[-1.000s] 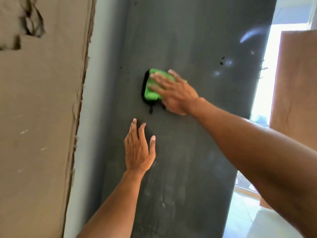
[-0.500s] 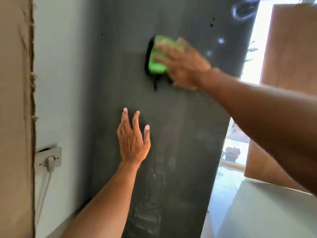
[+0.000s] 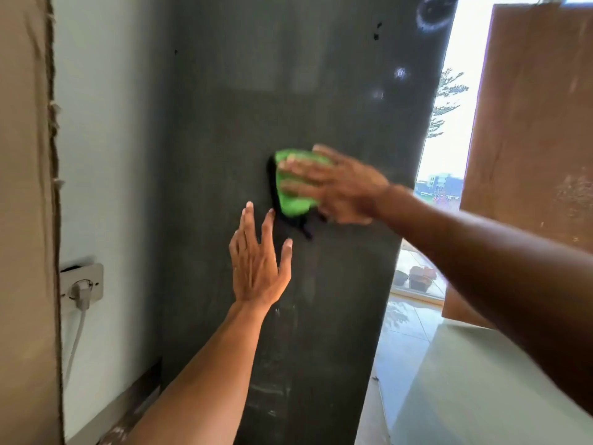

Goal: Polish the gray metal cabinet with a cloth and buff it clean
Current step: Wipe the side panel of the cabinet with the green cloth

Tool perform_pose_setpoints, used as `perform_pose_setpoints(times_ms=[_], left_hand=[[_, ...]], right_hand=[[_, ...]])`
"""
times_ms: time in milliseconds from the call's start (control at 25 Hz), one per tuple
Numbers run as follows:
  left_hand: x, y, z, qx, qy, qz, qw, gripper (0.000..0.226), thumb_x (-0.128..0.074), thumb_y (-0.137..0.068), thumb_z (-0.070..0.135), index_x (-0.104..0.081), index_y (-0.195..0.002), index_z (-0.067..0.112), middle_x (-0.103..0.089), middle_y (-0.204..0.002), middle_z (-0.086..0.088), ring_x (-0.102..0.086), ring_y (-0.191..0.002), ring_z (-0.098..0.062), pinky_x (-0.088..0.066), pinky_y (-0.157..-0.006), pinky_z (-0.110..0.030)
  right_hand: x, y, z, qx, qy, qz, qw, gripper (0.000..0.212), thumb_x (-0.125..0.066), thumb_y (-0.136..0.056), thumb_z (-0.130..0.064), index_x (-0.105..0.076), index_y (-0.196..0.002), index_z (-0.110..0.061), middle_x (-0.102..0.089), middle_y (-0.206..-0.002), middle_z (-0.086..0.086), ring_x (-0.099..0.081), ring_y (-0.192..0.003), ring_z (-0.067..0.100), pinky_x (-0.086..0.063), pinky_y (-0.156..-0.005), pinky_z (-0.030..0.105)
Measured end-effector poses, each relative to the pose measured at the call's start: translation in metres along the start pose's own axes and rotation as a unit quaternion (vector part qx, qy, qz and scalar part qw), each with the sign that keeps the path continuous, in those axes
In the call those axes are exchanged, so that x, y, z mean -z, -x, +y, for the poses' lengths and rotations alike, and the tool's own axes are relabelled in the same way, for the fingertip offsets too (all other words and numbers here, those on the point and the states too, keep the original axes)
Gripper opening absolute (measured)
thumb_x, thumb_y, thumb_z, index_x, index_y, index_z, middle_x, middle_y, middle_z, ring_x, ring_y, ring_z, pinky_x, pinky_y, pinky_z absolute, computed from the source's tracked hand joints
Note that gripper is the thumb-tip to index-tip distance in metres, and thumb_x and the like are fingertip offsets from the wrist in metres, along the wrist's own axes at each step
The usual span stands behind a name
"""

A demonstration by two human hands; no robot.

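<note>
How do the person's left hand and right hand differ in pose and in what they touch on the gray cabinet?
The right hand presses a green cloth with a black edge against the dark gray metal cabinet; the left hand rests on bare metal, holding nothing. The right hand is higher, fingers pointing left; the left hand is lower, fingers pointing up. Both lie straight-fingered on the same panel.

The right hand (image 3: pixel 340 187) is smeared by motion blur, so its finger outlines are indistinct. It covers the right part of the cloth (image 3: pixel 293 200), whose black layer shows only at the left edge and bottom. The left hand (image 3: pixel 256 268) has its palm turned away from view. The cabinet (image 3: pixel 256 91) is cut off at top and base. Cardboard (image 3: pixel 25 220) hides the left end of the wall socket (image 3: pixel 86 282). The dark items (image 3: pixel 417 277) beyond the doorway are too small to identify.
</note>
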State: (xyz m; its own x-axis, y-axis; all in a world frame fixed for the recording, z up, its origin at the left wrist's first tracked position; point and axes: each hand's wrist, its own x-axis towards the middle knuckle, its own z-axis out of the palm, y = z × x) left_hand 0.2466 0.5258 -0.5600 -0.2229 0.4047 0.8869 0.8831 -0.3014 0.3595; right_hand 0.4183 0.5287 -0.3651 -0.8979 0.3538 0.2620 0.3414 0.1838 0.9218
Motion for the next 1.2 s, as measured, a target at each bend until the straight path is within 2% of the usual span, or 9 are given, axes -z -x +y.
perform_pose_setpoints(times_ms=[120, 200, 400, 520, 640, 760, 1000, 1120, 1200], left_hand=[[-0.005, -0.001, 0.008, 0.004, 0.006, 0.006, 1.000, 0.062, -0.046, -0.101, 0.045, -0.035, -0.156, 0.019, -0.017, -0.169, -0.015, -0.022, -0.155, -0.033, -0.034, -0.116, -0.051], [-0.010, 0.010, 0.007, 0.017, 0.007, 0.009, 1.000, 0.062, -0.047, -0.101, 0.044, -0.036, -0.156, 0.018, -0.017, -0.169, -0.016, -0.024, -0.154, -0.033, -0.035, -0.115, -0.053], [-0.017, 0.053, -0.009, 0.023, -0.024, -0.003, 0.999, 0.068, -0.047, -0.094, 0.043, -0.038, -0.154, 0.011, -0.021, -0.167, -0.018, -0.028, -0.152, -0.037, -0.038, -0.112, -0.057], [-0.019, 0.065, -0.008, 0.025, -0.029, -0.002, 0.999, 0.071, -0.049, -0.094, 0.045, -0.035, -0.155, 0.011, -0.021, -0.167, -0.019, -0.028, -0.151, -0.037, -0.037, -0.113, -0.057], [-0.023, 0.066, -0.002, 0.044, -0.013, -0.003, 0.999, 0.069, -0.051, -0.099, 0.044, -0.032, -0.157, 0.011, -0.018, -0.168, -0.020, -0.025, -0.153, -0.037, -0.035, -0.115, -0.054], [-0.024, 0.077, -0.013, 0.013, -0.030, -0.037, 0.999, 0.064, -0.048, -0.102, 0.045, -0.034, -0.153, 0.009, -0.015, -0.169, -0.019, -0.023, -0.154, -0.036, -0.033, -0.117, -0.054], [-0.033, 0.137, -0.064, -0.072, -0.059, -0.084, 0.992, 0.060, -0.048, -0.101, 0.045, -0.038, -0.146, 0.007, -0.006, -0.171, -0.017, -0.012, -0.158, -0.032, -0.032, -0.117, -0.058], [-0.042, 0.133, -0.048, -0.040, -0.040, -0.046, 0.997, 0.058, -0.053, -0.101, 0.039, -0.039, -0.143, 0.002, -0.015, -0.168, -0.021, -0.019, -0.156, -0.036, -0.030, -0.118, -0.057], [-0.043, 0.119, -0.037, -0.030, -0.040, -0.020, 0.999, 0.059, -0.053, -0.103, 0.037, -0.040, -0.145, -0.002, -0.022, -0.166, -0.024, -0.025, -0.154, -0.037, -0.030, -0.120, -0.055]], right_hand=[[0.013, -0.009, 0.036, -0.188, -0.035, 0.033, 0.981, 0.073, -0.027, -0.092, -0.043, -0.020, -0.162, -0.023, -0.009, -0.170, 0.010, -0.009, -0.157, 0.024, -0.006, -0.126, 0.053], [0.005, -0.007, 0.005, -0.235, -0.040, 0.065, 0.969, 0.074, -0.036, -0.093, -0.040, -0.019, -0.162, -0.022, -0.008, -0.170, 0.013, -0.008, -0.157, 0.027, -0.006, -0.126, 0.054], [-0.037, 0.040, -0.123, -0.082, -0.046, 0.039, 0.995, 0.077, -0.043, -0.092, -0.039, -0.019, -0.162, -0.018, -0.006, -0.169, 0.015, -0.006, -0.157, 0.029, -0.006, -0.126, 0.054], [-0.038, 0.039, -0.104, 0.001, -0.022, 0.025, 0.999, 0.078, -0.048, -0.091, -0.042, -0.025, -0.161, -0.017, -0.013, -0.168, 0.015, -0.012, -0.156, 0.028, -0.009, -0.126, 0.054], [-0.026, 0.024, -0.081, -0.079, -0.037, 0.035, 0.996, 0.077, -0.038, -0.090, -0.042, -0.024, -0.161, -0.018, -0.013, -0.169, 0.014, -0.013, -0.157, 0.027, -0.009, -0.126, 0.053], [-0.033, 0.027, -0.122, -0.186, -0.072, 0.053, 0.978, 0.075, -0.037, -0.095, -0.040, -0.014, -0.163, -0.018, -0.005, -0.170, 0.015, -0.005, -0.157, 0.029, -0.005, -0.126, 0.053], [-0.068, 0.062, -0.234, -0.128, -0.080, 0.037, 0.988, 0.080, -0.051, -0.096, -0.033, -0.013, -0.163, -0.012, -0.003, -0.170, 0.015, -0.001, -0.157, 0.028, -0.002, -0.127, 0.051], [-0.064, 0.056, -0.208, -0.066, -0.064, 0.045, 0.995, 0.080, -0.051, -0.092, -0.036, -0.019, -0.162, -0.011, -0.009, -0.169, 0.017, -0.008, -0.157, 0.030, -0.007, -0.126, 0.052], [-0.055, 0.045, -0.178, -0.080, -0.065, 0.049, 0.993, 0.082, -0.050, -0.090, -0.036, -0.019, -0.162, -0.012, -0.010, -0.169, 0.018, -0.009, -0.157, 0.030, -0.006, -0.126, 0.052]])
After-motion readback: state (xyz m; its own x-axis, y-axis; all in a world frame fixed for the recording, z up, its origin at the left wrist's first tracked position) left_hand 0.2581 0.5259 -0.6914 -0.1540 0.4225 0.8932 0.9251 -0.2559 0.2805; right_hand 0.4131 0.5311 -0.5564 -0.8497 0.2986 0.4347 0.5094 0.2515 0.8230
